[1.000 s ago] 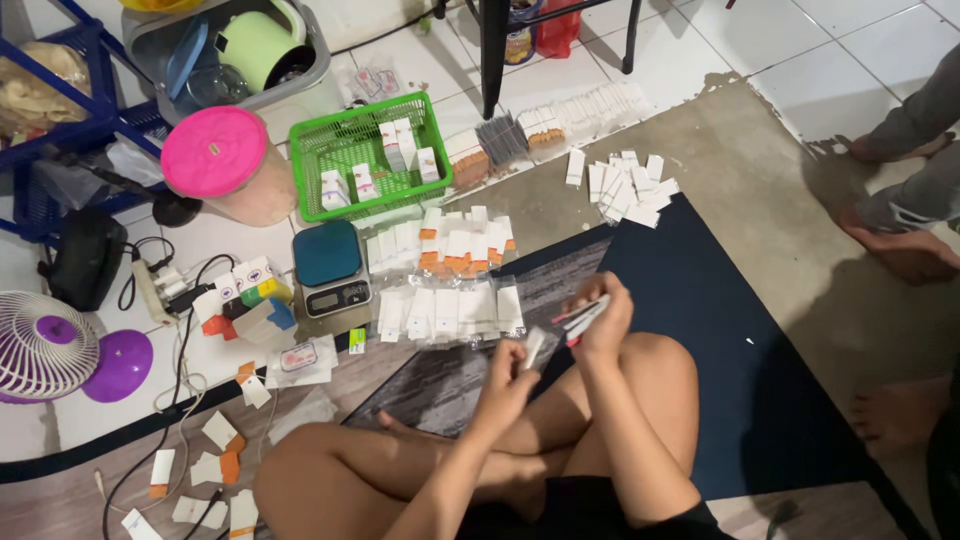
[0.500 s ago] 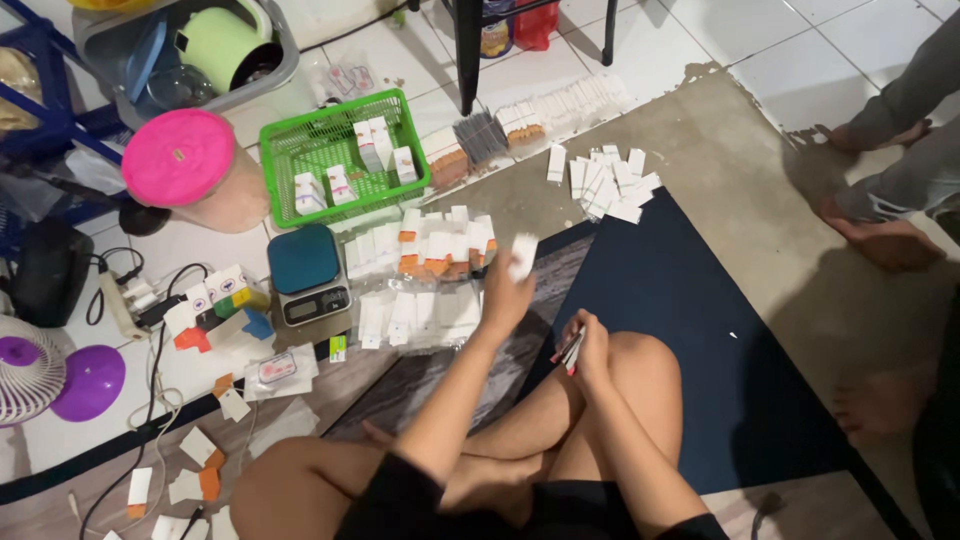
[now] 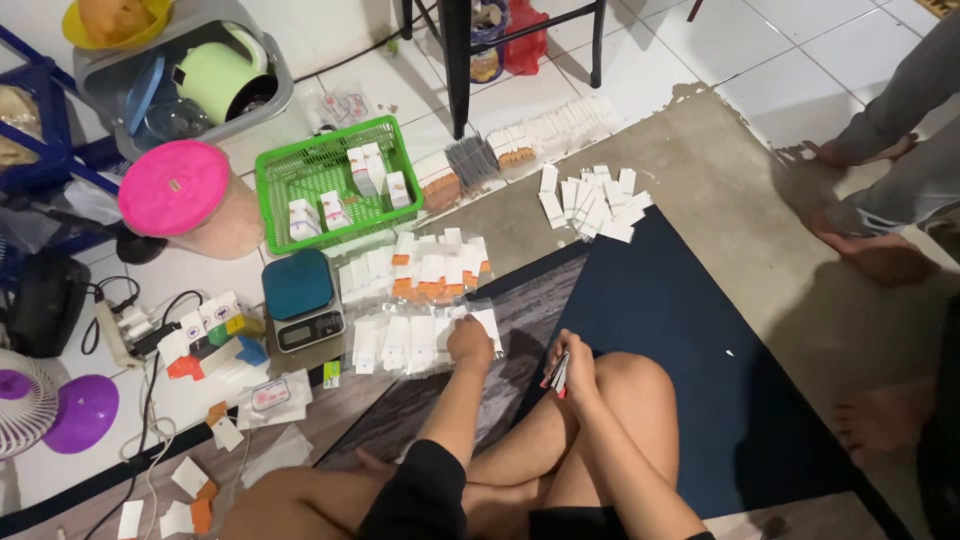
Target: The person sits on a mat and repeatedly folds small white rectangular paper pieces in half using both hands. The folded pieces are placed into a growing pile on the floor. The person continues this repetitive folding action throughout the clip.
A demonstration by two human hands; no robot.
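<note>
On a dark floor mat (image 3: 690,330), a seated person's left hand (image 3: 469,343) pressed down on a white sachet (image 3: 488,325) at the near edge of rows of sealed packets (image 3: 420,300), the sachet showing just past the fingertips at one o'clock. Whether those fingers pinched it could not be told. At three o'clock, well apart, the right hand (image 3: 572,368) rested on a knee, fingers clamped on a thin stack of packets (image 3: 559,374).
</note>
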